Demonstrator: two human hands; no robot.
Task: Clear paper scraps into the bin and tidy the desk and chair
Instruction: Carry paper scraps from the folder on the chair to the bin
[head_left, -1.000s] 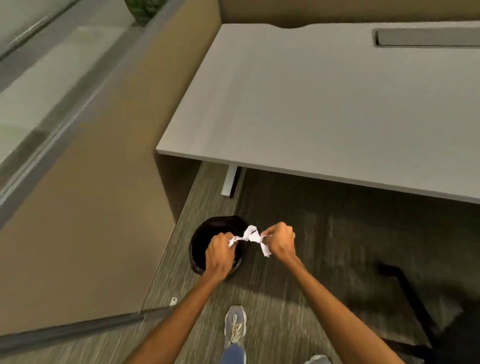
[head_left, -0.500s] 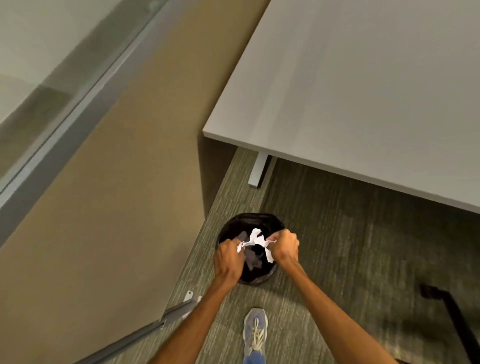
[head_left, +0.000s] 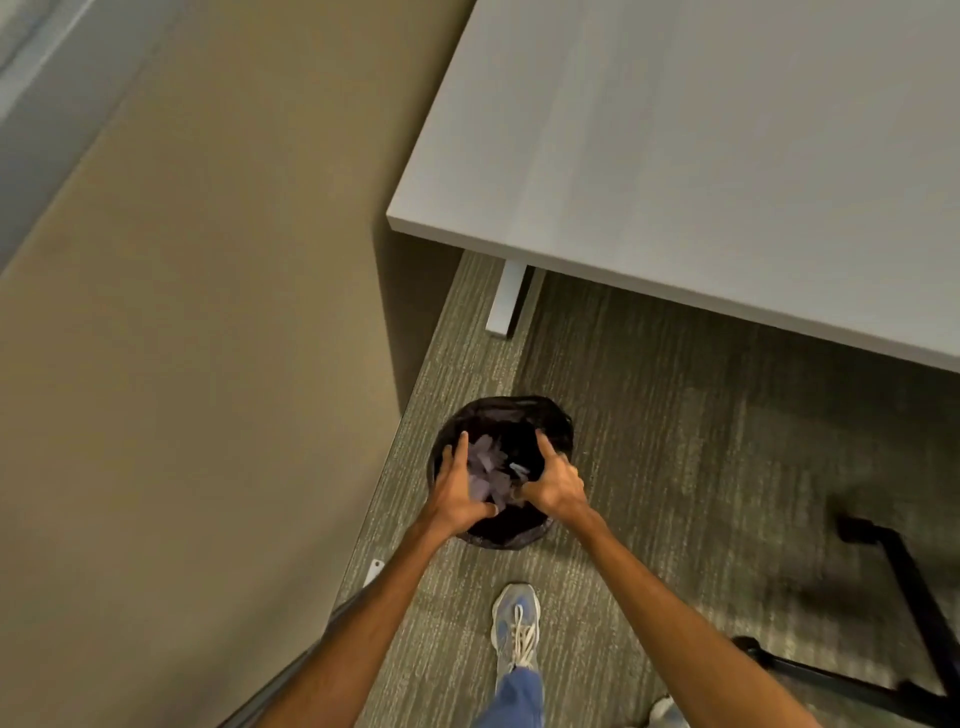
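A round black bin (head_left: 511, 410) with a dark liner stands on the carpet by the desk's left corner. Pale paper scraps (head_left: 488, 470) lie inside it. My left hand (head_left: 457, 491) hovers over the bin's left rim with fingers spread and nothing in it. Over the bin's right side, my right hand (head_left: 553, 480) is also open and holds nothing. The grey desk (head_left: 701, 156) fills the upper right, its top bare where it shows. Black chair legs (head_left: 904, 587) show at the right edge.
A tan partition wall (head_left: 182, 364) runs along the left, close to the bin. A white desk leg (head_left: 506, 299) stands just behind the bin. My shoe (head_left: 517, 626) is on the carpet below the bin.
Both hands held a crumpled white paper scrap between them above the bin; they have now let go and spread open, and the scrap lies in the bin. The view has shifted closer.
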